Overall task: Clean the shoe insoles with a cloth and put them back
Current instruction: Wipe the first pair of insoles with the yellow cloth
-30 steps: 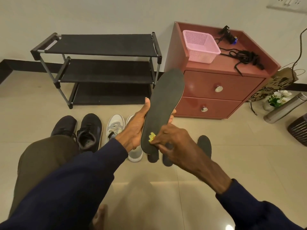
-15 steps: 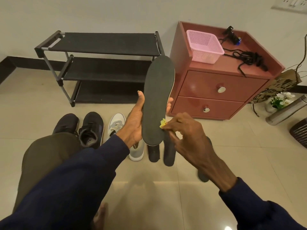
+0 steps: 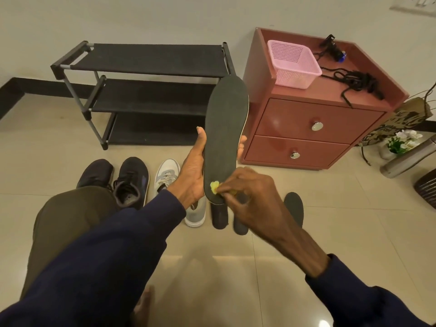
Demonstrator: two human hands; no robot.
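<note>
Cloth [image 3: 214, 186] on the insole [image 3: 224, 138]
My left hand [image 3: 192, 175] grips the upright insole; my right hand [image 3: 250, 192] pinches the yellow cloth against its six o'clock end.

The left arm, in a dark blue sleeve [image 3: 99, 256], reaches forward from the lower left. The left hand [image 3: 192, 175] grips the insole [image 3: 224, 138] by its lower half and holds it upright, thumb [image 3: 201, 140] along the left edge and fingertips [image 3: 242, 143] showing past the right edge. The right arm comes in from the lower right with its wrist bare. The right hand [image 3: 250, 194], knuckles up and fingers curled, pinches a yellow cloth [image 3: 214, 186] against the insole's lower end.
</note>
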